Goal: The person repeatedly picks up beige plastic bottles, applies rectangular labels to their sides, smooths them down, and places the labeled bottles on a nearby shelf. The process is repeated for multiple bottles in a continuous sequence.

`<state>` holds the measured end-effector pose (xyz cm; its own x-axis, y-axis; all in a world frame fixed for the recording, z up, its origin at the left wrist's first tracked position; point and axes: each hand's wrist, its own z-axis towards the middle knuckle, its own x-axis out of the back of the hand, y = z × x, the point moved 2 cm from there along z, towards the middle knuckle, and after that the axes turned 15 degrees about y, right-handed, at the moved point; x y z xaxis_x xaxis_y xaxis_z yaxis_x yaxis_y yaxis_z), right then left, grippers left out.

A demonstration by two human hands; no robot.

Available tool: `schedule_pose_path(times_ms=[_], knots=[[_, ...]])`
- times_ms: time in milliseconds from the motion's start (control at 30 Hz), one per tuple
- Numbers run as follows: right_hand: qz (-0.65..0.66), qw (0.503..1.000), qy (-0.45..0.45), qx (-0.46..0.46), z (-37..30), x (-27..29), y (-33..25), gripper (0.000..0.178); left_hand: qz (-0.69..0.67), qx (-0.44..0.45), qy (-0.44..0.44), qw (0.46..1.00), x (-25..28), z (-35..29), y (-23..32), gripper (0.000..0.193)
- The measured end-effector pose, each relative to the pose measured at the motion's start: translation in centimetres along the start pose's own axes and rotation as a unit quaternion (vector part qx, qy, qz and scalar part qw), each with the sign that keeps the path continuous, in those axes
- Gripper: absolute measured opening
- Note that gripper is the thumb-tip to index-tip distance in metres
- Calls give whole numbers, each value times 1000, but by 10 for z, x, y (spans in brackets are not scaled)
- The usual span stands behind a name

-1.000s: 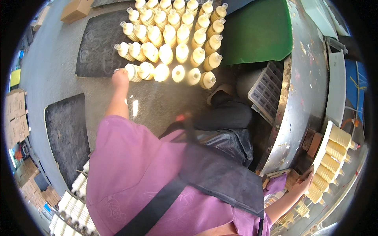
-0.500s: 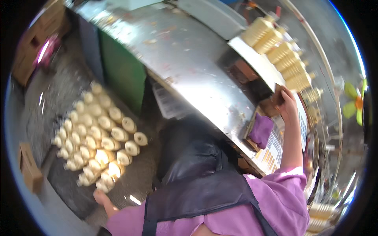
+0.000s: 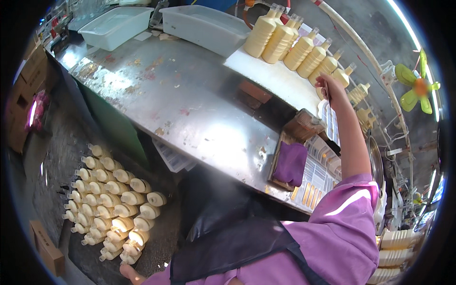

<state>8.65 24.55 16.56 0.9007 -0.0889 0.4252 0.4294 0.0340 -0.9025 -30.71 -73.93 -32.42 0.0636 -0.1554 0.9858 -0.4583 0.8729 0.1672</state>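
My right hand is raised at the far right, beside a row of cream ribbed bottles on a white board. Its fingers are closed on a thin, flat brown piece, seen edge-on. At the lower left edge, part of my left hand shows close to the nearest of several cream bottles grouped on the floor. Its fingers are mostly out of sight, and I cannot tell whether it touches the bottle. Below my right forearm lie a purple cloth in a shallow wooden tray and a brown block.
A stained metal table runs diagonally across the middle. Two white plastic tubs stand at its far side. Printed sheets lie at its right end. A green-bladed fan is at the far right, and cardboard boxes stand at the left.
My right hand has moved farther away, toward the bottles on the board, still with the brown piece. The view has shifted, showing more of the table's far side.
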Motion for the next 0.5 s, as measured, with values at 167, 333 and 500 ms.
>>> schedule_pose_path(times_ms=[167, 333, 500], knots=[[-228, 949, 113, 188, 77, -12, -39, 46, 39, 21, 7, 999, 13, -6, 26, 33], [-358, 843, 275, 293, 135, -31, -81, 73, -293, 123, 47, 947, 18, -17, 61, 30], [-320, 869, 275, 259, 206, -55, -81, 103, -348, 96, 33, 932, 56, -16, 106, 28]])
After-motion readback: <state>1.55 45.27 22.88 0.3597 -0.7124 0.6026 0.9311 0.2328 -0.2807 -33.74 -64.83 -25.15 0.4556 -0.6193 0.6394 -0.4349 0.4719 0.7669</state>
